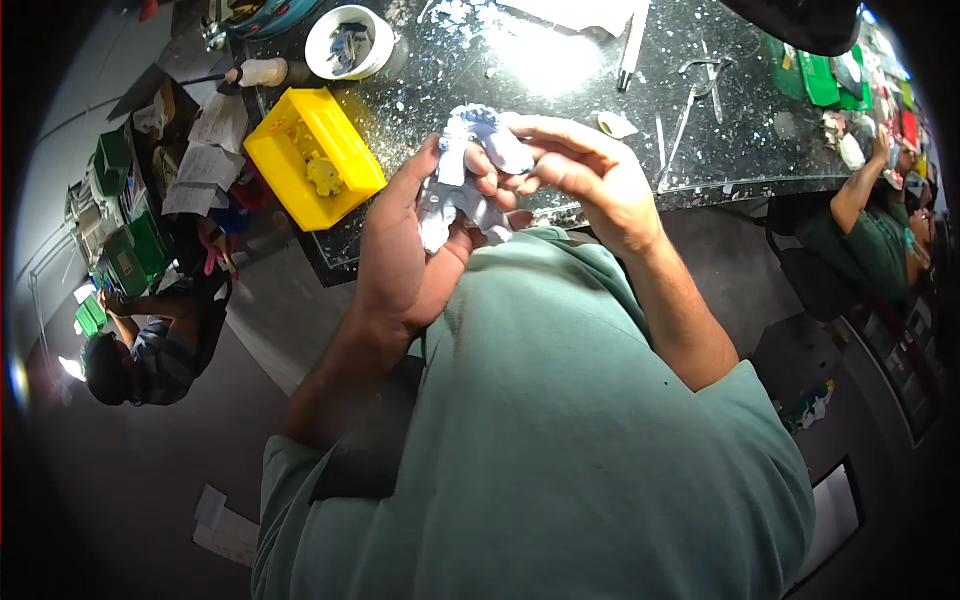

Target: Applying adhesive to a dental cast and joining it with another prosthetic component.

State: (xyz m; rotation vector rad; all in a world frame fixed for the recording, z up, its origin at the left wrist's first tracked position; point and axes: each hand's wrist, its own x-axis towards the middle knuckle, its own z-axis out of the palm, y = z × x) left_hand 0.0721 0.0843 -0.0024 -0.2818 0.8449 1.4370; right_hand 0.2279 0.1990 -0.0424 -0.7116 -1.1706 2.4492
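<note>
Just in front of my body, at the table's near edge, I hold a small pale lavender-white figurine [458,165] with a bumpy top and a ragged lower part. My left hand [395,255] cups it from the left and below, thumb up along its side. On the other side, my right hand [610,190] has its thumb and fingers closed at the figurine's rounded upper right part. Whether a small tool or loose piece sits between those fingertips is hidden. Fingers cover part of the figurine's middle.
The dark, speckled table [440,60] carries a yellow bin [285,190] with yellow pieces, a white tub [315,50] of scraps, a bottle [262,72], a pen [632,50], pliers [715,78] and a pale chip [617,125]. Co-workers sit left [155,345] and right [870,235].
</note>
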